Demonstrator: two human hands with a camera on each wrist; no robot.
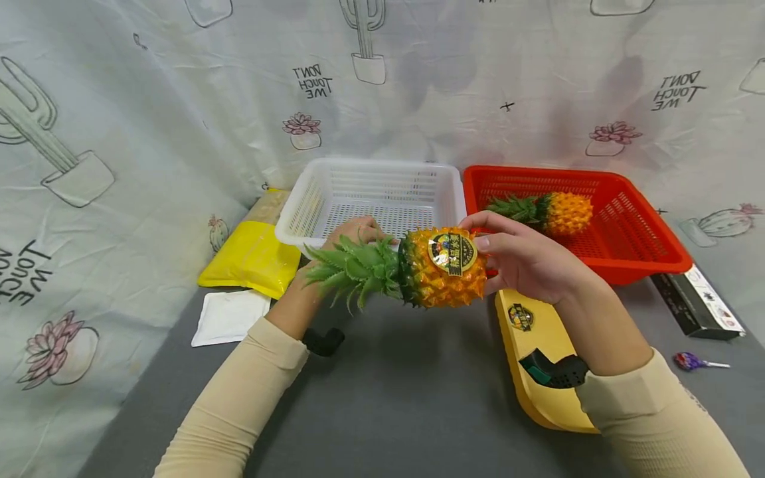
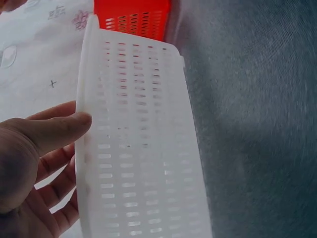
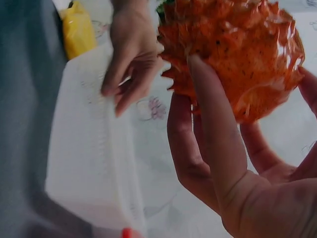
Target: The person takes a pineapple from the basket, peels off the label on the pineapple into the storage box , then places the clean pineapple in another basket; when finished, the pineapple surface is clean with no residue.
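Head view, left to right. Outside the left forearm lie a white packet (image 1: 230,317) and a yellow bag (image 1: 254,255), the bag partly tucked behind the white basket (image 1: 311,202); just inside the left wrist a small black object (image 1: 323,341) is half covered by the sleeve and cannot be identified. The left hand (image 1: 352,234) sits at the near rim of the white basket, mostly hidden behind the pineapple's green crown; in the left wrist view its thumb (image 2: 54,131) lies against the rim with the fingers loosely spread behind the wall, and whether they clasp the rim cannot be told. The pineapple (image 1: 439,269) is held sideways above the grey table (image 1: 412,398), between the two hands, crown toward the left hand and base toward the right, a round label facing up. The right hand (image 1: 526,259) grips the fruit's base, fingers curled around it; the right wrist view shows this grasp blurred, with the thumb (image 3: 213,124) across the fruit. Beyond the right hand stands a red basket (image 1: 651,255) holding a second pineapple (image 1: 552,212), its crown partly hidden by the fingers. Beneath the right forearm lies a yellow tray (image 1: 544,338), largely covered by the arm. Outside the right forearm are a black box (image 1: 687,305) and a purple lollipop (image 1: 693,362).
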